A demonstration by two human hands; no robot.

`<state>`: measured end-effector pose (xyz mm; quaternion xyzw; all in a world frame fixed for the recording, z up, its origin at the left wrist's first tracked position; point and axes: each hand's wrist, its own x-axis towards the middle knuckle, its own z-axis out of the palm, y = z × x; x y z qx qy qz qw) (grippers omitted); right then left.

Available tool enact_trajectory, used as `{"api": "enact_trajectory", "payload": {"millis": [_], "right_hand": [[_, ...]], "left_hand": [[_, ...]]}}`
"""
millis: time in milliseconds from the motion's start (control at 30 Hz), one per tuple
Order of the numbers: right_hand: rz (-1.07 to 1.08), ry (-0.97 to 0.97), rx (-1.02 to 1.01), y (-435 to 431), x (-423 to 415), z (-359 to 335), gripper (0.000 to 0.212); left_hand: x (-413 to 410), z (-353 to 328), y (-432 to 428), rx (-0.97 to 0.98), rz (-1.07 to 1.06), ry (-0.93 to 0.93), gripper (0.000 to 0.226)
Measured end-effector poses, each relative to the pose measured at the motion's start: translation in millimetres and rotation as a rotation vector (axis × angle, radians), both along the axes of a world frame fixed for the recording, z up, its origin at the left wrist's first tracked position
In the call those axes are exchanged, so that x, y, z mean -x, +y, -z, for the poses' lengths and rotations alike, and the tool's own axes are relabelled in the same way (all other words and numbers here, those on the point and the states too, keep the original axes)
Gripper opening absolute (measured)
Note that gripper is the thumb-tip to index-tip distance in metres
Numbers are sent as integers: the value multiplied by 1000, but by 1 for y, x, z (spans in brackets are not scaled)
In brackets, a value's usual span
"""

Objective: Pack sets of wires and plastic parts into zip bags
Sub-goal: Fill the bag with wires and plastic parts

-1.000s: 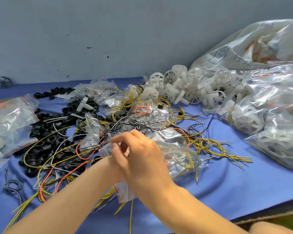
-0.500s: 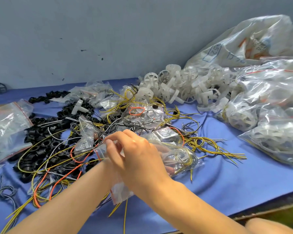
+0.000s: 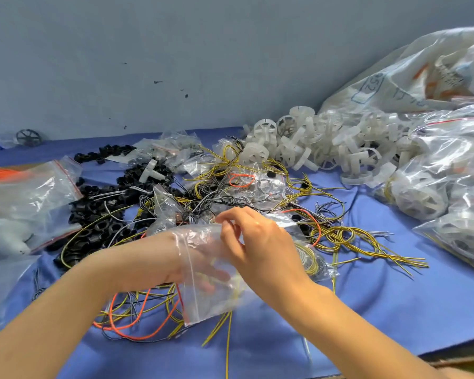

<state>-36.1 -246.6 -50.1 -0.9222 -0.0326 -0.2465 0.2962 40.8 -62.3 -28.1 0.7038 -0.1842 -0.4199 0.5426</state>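
My left hand (image 3: 177, 261) is pushed into the clear zip bag (image 3: 211, 305) mid-counter (image 3: 381, 310) to spread it for wires, finger pose unreadable through plastic, while my right hand (image 3: 260, 242) pinches its 12 o'clock edge, mouth facing 9 o'clock, long axis seemingly 9-to-3.

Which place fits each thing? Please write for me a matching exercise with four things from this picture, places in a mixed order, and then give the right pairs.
Things
1. white plastic wheels
2. black rings
3. clear zip bag
4. big printed sack

Places
A. far right, at the very back
B. held up in the middle, at the front
C. a heap on the left side
D. a heap at the back, right of the middle

Pairs: 1-D, 2-C, 3-B, 4-A
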Motion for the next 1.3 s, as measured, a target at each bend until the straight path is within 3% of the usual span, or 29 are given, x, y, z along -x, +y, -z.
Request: {"api": "enact_trajectory", "payload": {"millis": [100,233,367,467,633,867,1067,1300], "right_hand": [[-2,34,96,-3,-9,7,25],[-31,80,214,-15,-25,10,30],[-34,120,112,-28,-36,15,30],[-32,224,217,-29,-39,27,33],[25,266,451,-30,-33,44,36],[70,269,558,-47,-27,46,32],[145,184,594,-58,-23,46,19],[136,41,565,-50,-21,41,19]], "left_hand": [[-4,-4,22,81,-6,60,27],[-26,-8,55,184,-403,-91,30],[-52,-2,76,240,-855,-249,35],[-63,11,95,136,-971,-338,31],[-73,30,99,-121,-881,-585,33],[-75,41,86,-414,-631,-850,26],[-79,47,72,-459,-512,-912,25],[-75,47,60,-431,-420,-904,29]]}}
